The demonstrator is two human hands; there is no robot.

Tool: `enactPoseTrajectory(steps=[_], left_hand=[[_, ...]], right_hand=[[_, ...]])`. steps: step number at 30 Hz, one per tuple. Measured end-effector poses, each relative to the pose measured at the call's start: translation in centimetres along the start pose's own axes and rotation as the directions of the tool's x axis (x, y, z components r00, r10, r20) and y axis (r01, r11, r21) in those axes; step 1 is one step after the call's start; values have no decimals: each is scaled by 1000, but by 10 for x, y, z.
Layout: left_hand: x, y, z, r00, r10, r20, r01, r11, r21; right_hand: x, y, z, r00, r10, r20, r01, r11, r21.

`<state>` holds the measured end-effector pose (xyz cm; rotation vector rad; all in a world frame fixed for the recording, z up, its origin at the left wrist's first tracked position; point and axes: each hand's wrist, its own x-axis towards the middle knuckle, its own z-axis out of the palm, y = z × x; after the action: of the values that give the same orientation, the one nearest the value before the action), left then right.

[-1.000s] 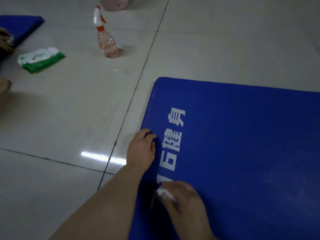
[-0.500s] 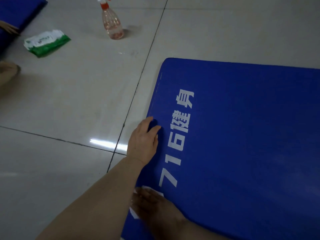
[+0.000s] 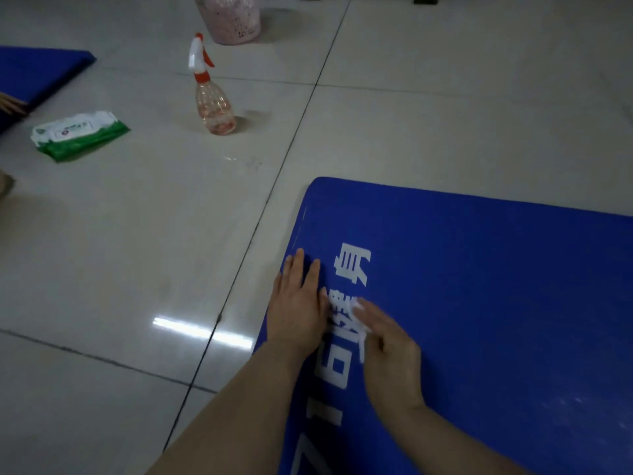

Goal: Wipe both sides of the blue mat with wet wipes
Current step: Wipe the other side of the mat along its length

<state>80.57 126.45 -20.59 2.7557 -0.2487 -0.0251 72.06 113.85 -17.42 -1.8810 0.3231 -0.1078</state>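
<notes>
The blue mat [image 3: 479, 303] with white printed characters lies flat on the tiled floor, filling the lower right. My left hand [image 3: 298, 306] rests flat on the mat's left edge, fingers straight and pointing away from me. Just to its right, my right hand [image 3: 390, 351] presses a white wet wipe [image 3: 358, 308] onto the printed characters; the wipe shows under and ahead of the fingertips. A green and white pack of wet wipes [image 3: 77, 135] lies on the floor at the far left.
A clear spray bottle [image 3: 212, 101] with a red and white trigger stands on the tiles behind the mat. A pink perforated basket [image 3: 229, 18] stands at the top. Another blue mat [image 3: 34, 73] lies at the upper left, with someone's fingers [image 3: 12, 106] beside it.
My right hand has moved the wipe away from me, from the mat's near left edge up onto the characters beside my left hand. My left hand's fingers have straightened flat.
</notes>
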Motion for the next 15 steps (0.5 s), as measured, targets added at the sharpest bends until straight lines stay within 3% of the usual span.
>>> enactPoseTrajectory(steps=[4, 8, 11, 15], left_hand=[[1, -1, 13, 999, -23, -29, 23, 1000, -1], [2, -5, 15, 994, 10, -105, -14, 999, -40], [2, -8, 19, 991, 35, -126, -41, 998, -43], [5, -13, 20, 993, 35, -117, -44, 996, -74]], right_hand=[[80, -14, 14, 989, 31, -147, -33, 999, -13], [145, -25, 35, 992, -63, -106, 54, 995, -89], [193, -39, 55, 991, -133, 21, 133, 948, -291], [233, -40, 86, 937, -168, 306, 326, 735, -595]])
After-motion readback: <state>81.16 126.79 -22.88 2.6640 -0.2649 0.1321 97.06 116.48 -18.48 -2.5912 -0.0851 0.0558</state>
